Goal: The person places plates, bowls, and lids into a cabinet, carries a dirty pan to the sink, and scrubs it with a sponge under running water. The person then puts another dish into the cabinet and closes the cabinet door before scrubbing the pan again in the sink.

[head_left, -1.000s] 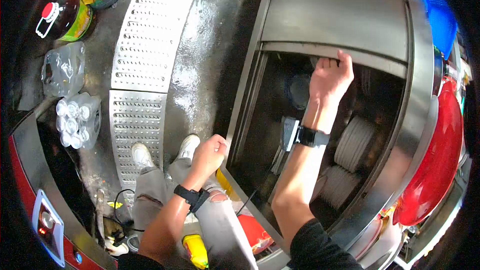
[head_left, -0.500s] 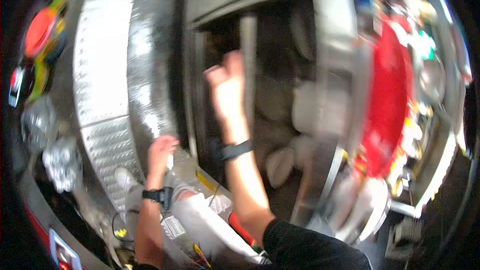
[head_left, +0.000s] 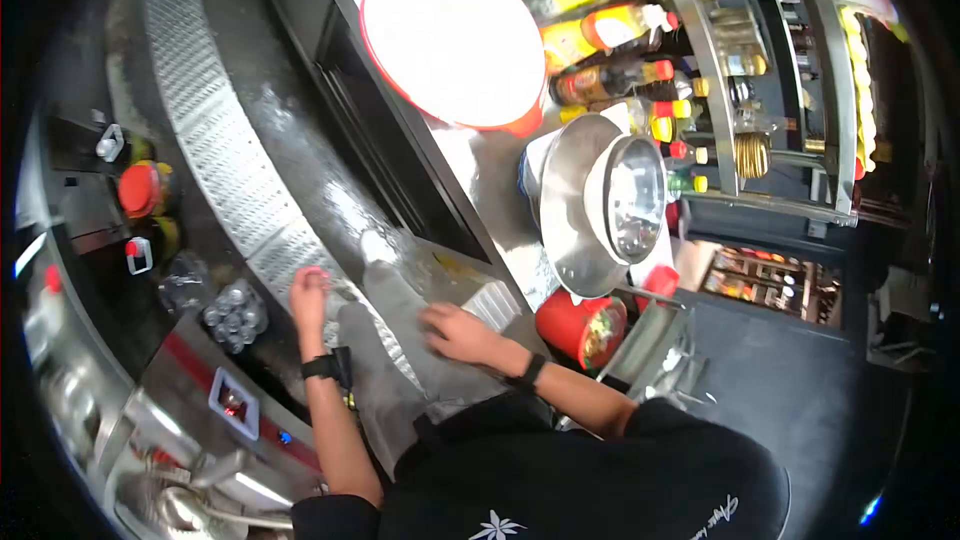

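My left hand (head_left: 311, 302) hangs low over the metal floor grate (head_left: 215, 110), near my left knee. Its fingers are curled, and whatever they may hold is hidden. My right hand (head_left: 465, 334) is held above my right thigh with the fingers loosely apart and nothing in them. Both wrists wear black bands. Just beyond the right hand is a pale ridged block (head_left: 492, 306) by the counter's base. A red tub (head_left: 580, 328) with chopped food inside stands further right.
The counter carries a big white, red-rimmed round tray (head_left: 455, 40), nested metal bowls (head_left: 578, 205) and several sauce bottles (head_left: 605, 32). A metal shelf rack (head_left: 705, 50) stands behind them. At left are wrapped clear cups (head_left: 236, 317) and a red-lidded jar (head_left: 140, 188). The floor looks wet.
My right hand has come back from the cabinet with dishes to above my thigh. My view has swung toward the counter and its bowls. The left hand stays low.
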A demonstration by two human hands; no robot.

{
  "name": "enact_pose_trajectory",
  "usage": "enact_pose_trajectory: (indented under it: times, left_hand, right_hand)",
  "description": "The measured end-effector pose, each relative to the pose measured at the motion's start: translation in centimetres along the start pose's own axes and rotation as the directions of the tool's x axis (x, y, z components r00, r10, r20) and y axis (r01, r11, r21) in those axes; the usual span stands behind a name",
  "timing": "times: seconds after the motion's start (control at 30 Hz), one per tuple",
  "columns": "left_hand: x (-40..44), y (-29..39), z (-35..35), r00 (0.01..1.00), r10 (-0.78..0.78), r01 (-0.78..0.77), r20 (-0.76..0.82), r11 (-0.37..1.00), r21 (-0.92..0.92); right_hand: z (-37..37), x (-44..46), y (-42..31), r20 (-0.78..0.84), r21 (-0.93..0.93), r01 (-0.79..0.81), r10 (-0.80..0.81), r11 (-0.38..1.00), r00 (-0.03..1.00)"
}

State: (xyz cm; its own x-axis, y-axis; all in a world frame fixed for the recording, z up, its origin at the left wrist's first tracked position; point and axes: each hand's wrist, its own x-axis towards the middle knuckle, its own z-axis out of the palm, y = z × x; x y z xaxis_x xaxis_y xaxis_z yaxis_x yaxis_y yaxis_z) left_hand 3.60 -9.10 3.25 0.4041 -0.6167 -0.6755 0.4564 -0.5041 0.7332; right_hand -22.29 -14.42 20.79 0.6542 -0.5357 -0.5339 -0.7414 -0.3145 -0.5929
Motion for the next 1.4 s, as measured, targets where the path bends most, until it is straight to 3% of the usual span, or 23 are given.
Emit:
enact_pose_trajectory:
  times: [0.07,0.13,0.23,0.3,0.37,0.4,0.43,0.57,0.63,0.67,0.73,0.8,0.9,0.93,0.97,1.07,1.13,1.17,1.2,1.27,1.33,1.37,1.4]
  left_hand:
    - [-2.0,1.7,1.0,0.999,0.017,-0.019,0.042,0.998,0.058]
    - [-4.0,4.0,2.6,0.987,0.052,-0.053,0.153,0.999,0.002]
    - [-7.8,10.5,6.0,0.961,-0.013,-0.007,0.276,0.998,0.069]
    - [-9.7,13.1,8.0,0.927,0.025,-0.051,0.374,0.997,0.061]
    - [-12.4,16.8,10.2,0.895,0.065,-0.097,0.442,0.994,0.05]
    - [-13.3,18.0,11.0,0.876,0.076,-0.117,0.476,0.992,0.056]
    - [-14.1,19.1,11.9,0.856,0.091,-0.158,0.509,0.983,0.091]
    - [-15.7,20.2,15.4,0.801,0.122,-0.238,0.586,0.963,0.125]
    - [-16.3,19.9,16.7,0.781,0.192,-0.302,0.594,0.949,0.091]
    - [-16.7,19.3,16.9,0.78,0.197,-0.304,0.594,0.949,0.084]
    - [-17.8,19.1,17.0,0.832,0.145,-0.229,0.535,0.969,0.094]
    - [-17.9,17.5,17.1,0.852,0.132,-0.162,0.507,0.987,0.015]
    - [-18.8,16.4,17.6,0.87,0.167,-0.195,0.465,0.981,0.013]
    - [-18.8,16.2,17.7,0.86,0.206,-0.266,0.467,0.962,0.065]
    - [-18.9,16.1,17.9,0.855,0.214,-0.262,0.472,0.964,0.036]
    - [-18.7,17.5,18.1,0.834,0.177,-0.222,0.522,0.975,0.024]
    - [-18.5,18.8,17.9,0.784,0.281,-0.4,0.553,0.91,0.105]
    - [-18.3,19.7,17.5,0.768,0.249,-0.412,0.591,0.897,0.158]
    - [-16.9,18.6,17.6,0.726,0.333,-0.471,0.602,0.878,0.082]
    - [-16.4,19.8,17.1,0.727,0.284,-0.414,0.625,0.907,0.069]
    - [-16.0,20.6,16.9,0.739,0.239,-0.379,0.63,0.92,0.095]
    - [-15.7,20.9,16.8,0.759,0.182,-0.289,0.625,0.955,0.073]
    - [-15.8,21.4,16.8,0.762,0.172,-0.292,0.624,0.952,0.095]
  right_hand:
    - [-4.4,-3.9,-1.9,0.001,0.067,-0.024,0.024,0.997,1.0]
    - [-8.7,-8.2,-4.2,-0.066,0.287,-0.137,0.162,0.948,0.985]
    - [-15.0,-13.5,-4.4,-0.172,0.79,-0.066,0.324,0.61,0.93]
    - [-18.5,-15.6,-3.2,-0.51,0.76,0.097,0.498,0.642,0.702]
    - [-20.9,-16.7,1.9,-0.648,0.72,0.101,0.615,0.686,0.449]
    - [-22.1,-16.2,4.3,-0.734,0.604,-0.118,0.608,0.788,0.302]
    - [-22.7,-15.4,8.1,-0.882,0.34,-0.313,0.416,0.887,0.22]
    - [-24.8,-12.3,10.8,-0.822,0.259,-0.511,0.465,0.82,0.328]
    - [-25.4,-11.2,9.9,-0.697,0.526,-0.376,0.64,0.763,0.323]
    - [-24.3,-10.6,14.8,-0.757,0.536,-0.199,0.571,0.821,0.316]
    - [-24.8,-11.1,10.4,-0.737,0.628,0.042,0.578,0.777,0.351]
    - [-24.5,-11.1,15.1,-0.746,0.567,-0.054,0.541,0.822,0.388]
    - [-24.8,-12.6,17.5,-0.672,0.698,0.089,0.607,0.71,0.425]
    - [-25.8,-12.9,13.0,-0.564,0.796,0.064,0.7,0.602,0.437]
    - [-26.3,-12.7,11.1,-0.576,0.787,0.068,0.691,0.613,0.436]
    - [-26.1,-12.8,10.4,-0.638,0.726,0.015,0.665,0.688,0.388]
    - [-25.8,-12.7,10.4,-0.833,0.447,-0.144,0.47,0.883,0.293]
    - [-26.1,-13.3,10.4,-0.828,0.476,-0.181,0.508,0.861,0.239]
    - [-26.4,-13.5,7.4,-0.819,0.509,-0.214,0.546,0.834,0.178]
    - [-26.5,-15.4,7.0,-0.91,0.332,-0.399,0.401,0.855,0.103]
    - [-25.2,-18.5,8.6,-0.914,0.392,-0.238,0.405,0.889,0.008]
    - [-23.5,-20.2,10.9,-0.81,0.556,0.119,0.568,0.823,-0.146]
    - [-21.5,-21.7,12.1,-0.651,0.572,0.49,0.727,0.658,-0.217]
